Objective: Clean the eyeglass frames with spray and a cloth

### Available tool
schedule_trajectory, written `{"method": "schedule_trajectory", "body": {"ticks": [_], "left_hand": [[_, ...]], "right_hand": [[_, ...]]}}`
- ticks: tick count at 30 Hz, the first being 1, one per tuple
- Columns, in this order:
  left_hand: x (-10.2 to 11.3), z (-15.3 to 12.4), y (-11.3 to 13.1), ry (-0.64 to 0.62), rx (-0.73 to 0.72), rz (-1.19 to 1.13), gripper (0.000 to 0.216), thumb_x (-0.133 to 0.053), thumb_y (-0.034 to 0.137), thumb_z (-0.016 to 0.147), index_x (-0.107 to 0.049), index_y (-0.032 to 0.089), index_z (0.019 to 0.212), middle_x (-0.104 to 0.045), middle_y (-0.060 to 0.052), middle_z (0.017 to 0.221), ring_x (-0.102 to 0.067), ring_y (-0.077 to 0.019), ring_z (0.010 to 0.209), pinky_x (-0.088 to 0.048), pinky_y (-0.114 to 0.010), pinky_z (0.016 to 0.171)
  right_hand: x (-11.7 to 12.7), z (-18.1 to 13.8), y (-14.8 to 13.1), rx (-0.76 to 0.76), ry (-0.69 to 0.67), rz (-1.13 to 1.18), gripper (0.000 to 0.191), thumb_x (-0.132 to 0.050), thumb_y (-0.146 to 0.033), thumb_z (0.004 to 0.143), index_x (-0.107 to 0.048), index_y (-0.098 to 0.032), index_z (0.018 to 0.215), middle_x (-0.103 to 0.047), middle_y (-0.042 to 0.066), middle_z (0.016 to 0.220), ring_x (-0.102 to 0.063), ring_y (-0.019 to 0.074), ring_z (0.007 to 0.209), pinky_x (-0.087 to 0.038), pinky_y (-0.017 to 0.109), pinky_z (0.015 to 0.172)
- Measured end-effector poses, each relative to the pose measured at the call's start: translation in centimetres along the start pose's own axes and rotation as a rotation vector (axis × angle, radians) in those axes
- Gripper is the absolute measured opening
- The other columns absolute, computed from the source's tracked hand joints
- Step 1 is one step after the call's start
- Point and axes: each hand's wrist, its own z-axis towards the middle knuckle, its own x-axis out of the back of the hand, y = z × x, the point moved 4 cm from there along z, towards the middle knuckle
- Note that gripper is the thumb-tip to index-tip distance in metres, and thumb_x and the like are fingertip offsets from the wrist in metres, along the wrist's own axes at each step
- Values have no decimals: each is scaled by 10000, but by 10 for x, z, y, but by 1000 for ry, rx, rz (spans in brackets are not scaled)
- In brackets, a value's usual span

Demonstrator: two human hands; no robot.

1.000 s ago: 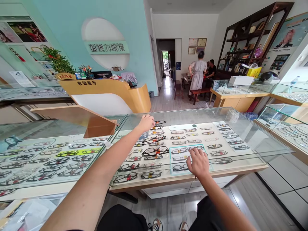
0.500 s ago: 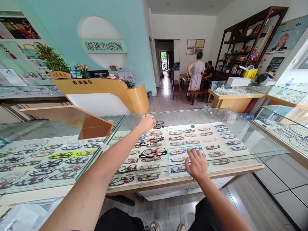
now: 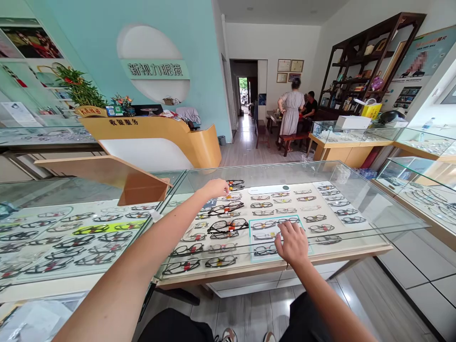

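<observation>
A stack of dark-framed glasses (image 3: 235, 183) lies just to the right of the left fingertips, toward the far end of the glass showcase (image 3: 245, 273). The left hand (image 3: 215, 188) is curled with its fingertips pointing down; from where I stand, I can't tell whether they pinch a frame or only hang beside one.

Nearer the person than those fingers, in a rough line, are an upper black pair (image 3: 226, 208) and a lower black pair (image 3: 228, 226), each with an orange-red tag. A white strip (image 3: 267, 189) with a dark dot lies to the right of the left fingers.

The right hand (image 3: 292, 243) is grasping nothing, its fingers loosely spread above the teal-edged panel (image 3: 252, 240); whether they press on the glass I can't tell. More spectacles (image 3: 322, 228) sit in rows to the right of those fingers.

Well left of the left fingers, a brown board (image 3: 80, 172) slants over the next case. Far beyond both hands, past the yellow counter (image 3: 142, 130), a person in a long grey garment (image 3: 292, 111) stands beside a seated person in black (image 3: 312, 105).
</observation>
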Motion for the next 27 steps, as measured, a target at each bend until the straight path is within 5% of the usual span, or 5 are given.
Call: {"method": "schedule_trajectory", "body": {"ticks": [11,18,27], "left_hand": [[10,-4,10,49,12,-25,228,-717,405,902,-843,276,1041,-839,-60,1258,-763,-264,1114,-525,-301,838],[0,-32,17,-208,-55,14,294,-877,508,733,-861,302,943,-850,-35,1060,-759,-276,987,-511,-317,767],[2,-28,32,-51,-4,75,207,-772,317,834,-858,309,1022,-844,-23,1168,-757,-253,1056,-503,-292,784]], "right_hand": [[0,-1,1,13,7,-17,224,-601,-293,1017,-748,-223,1170,-731,96,1057,-557,289,976,-366,420,840],[3,-1,1,20,3,-20,227,-587,-300,1029,-749,-218,1166,-740,97,1037,-555,292,968,-357,419,839],[1,-2,4,6,-39,-20,239,-593,-313,1028,-748,-218,1183,-745,100,1080,-548,300,1001,-363,421,849]]}}
